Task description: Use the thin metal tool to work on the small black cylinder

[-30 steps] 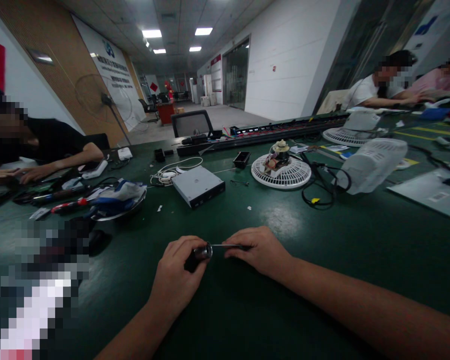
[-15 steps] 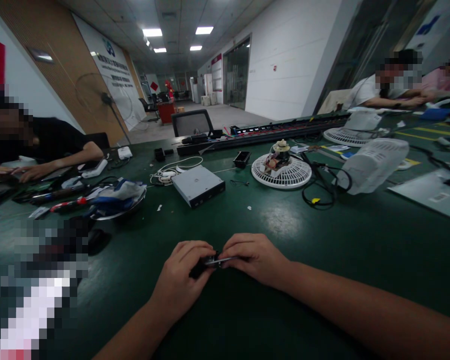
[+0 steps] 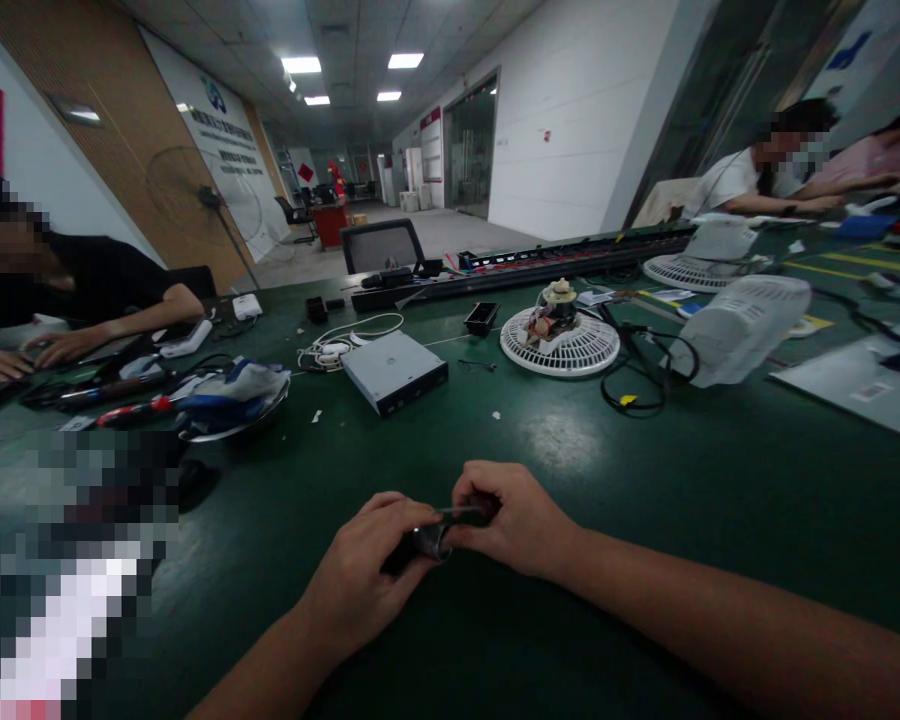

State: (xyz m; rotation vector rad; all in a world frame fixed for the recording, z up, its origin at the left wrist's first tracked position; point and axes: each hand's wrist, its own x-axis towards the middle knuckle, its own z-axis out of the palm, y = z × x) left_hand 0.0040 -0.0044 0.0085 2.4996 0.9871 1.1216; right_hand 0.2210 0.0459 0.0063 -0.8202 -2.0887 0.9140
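Note:
My left hand (image 3: 367,560) is closed around a small dark part with a shiny, rounded end (image 3: 432,542); the fingers cover most of it. Opposite, my right hand (image 3: 523,520) pinches a thin, flat greyish piece (image 3: 461,510). This piece reaches across to the left fingertips, just above the rounded end. Whether the two parts are joined cannot be made out. The right thumb lies against or very near the rounded end. Both hands are just above the green tabletop (image 3: 390,450), near its front.
Ahead lies an optical disc drive (image 3: 394,365), with a white cable (image 3: 330,350) behind it. A fan grille with a motor (image 3: 559,340), a black cable (image 3: 637,400) and a white housing (image 3: 742,330) are to the right. A bowl with blue cloth (image 3: 232,400) stands left. Other people sit at both sides.
The rounded end of the dark part has turned into view between my hands. My right fingers have curled and shifted on the thin piece. At left, another person's hands have moved apart.

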